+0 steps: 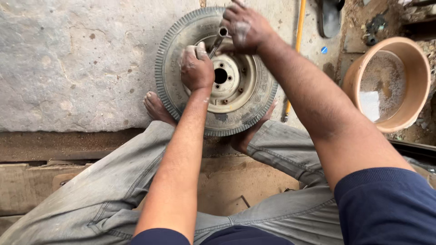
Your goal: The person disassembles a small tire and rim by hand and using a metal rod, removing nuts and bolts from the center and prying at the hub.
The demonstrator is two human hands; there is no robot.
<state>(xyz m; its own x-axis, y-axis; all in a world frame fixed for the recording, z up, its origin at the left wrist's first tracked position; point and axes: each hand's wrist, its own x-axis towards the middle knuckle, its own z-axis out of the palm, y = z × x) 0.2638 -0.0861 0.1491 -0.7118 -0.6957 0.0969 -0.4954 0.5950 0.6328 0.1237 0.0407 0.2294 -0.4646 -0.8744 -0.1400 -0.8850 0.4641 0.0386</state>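
A small tyre (172, 50) on a cream metal rim (234, 86) lies flat on the ground between my bare feet. My left hand (196, 68) is closed around the lower end of a metal tyre lever (218, 40) at the rim's left edge. My right hand (245, 27) grips the lever's upper, tubular end over the top of the rim. The lever's tip goes down between tyre and rim and is hidden by my left hand.
A brown basin (415, 68) of cloudy water stands at the right. A yellow rod (297, 41) lies beside the tyre on the right. A dark sandal (330, 18) rests at the top. Stone slab (68, 59) at left, cardboard (236, 181) beneath my legs.
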